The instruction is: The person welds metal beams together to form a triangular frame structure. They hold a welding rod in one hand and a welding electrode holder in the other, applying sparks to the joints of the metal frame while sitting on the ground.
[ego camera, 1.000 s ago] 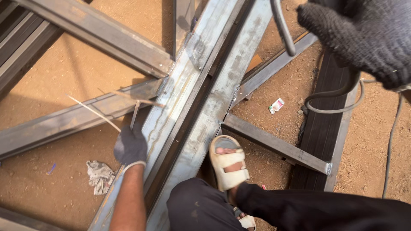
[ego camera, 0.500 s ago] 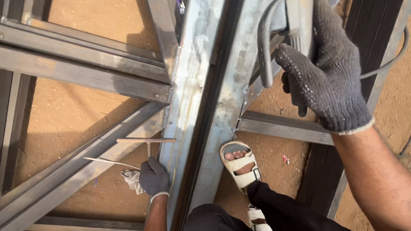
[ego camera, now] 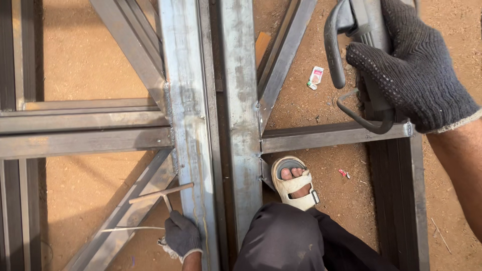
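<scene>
Steelwork of grey tube members [ego camera: 85, 128] is laid flat on sandy ground [ego camera: 85, 60], with horizontal rails and diagonal braces seen at the left side. A thin rod with a cross-piece at its top, a T-shaped tool [ego camera: 160, 193], is held near the lower left, against the diagonal brace. The left hand [ego camera: 182, 235], in a dark knitted glove, is closed around the lower end of this tool, fingers together on its stem, just beside the long upright member. A crumpled white rag [ego camera: 165, 247] is noted under that hand, and a thin pale wire [ego camera: 133, 229] is seen lying to its left. Two long galvanised members [ego camera: 241, 100] are run side by side up the middle, with weld marks along their seams. A foot in a pale sandal [ego camera: 293, 183] is planted on the ground just right of them, below a short cross rail [ego camera: 331, 136]; a dark trouser knee is seen beneath. Small scraps of wrapper [ego camera: 315, 76] are scattered on the soil. At the upper right, the right hand [ego camera: 416, 70], gloved alike, is clamped on a grey power tool [ego camera: 359, 30] with a curved dark handle guard, fingers wrapped around its body above a dark steel member.
</scene>
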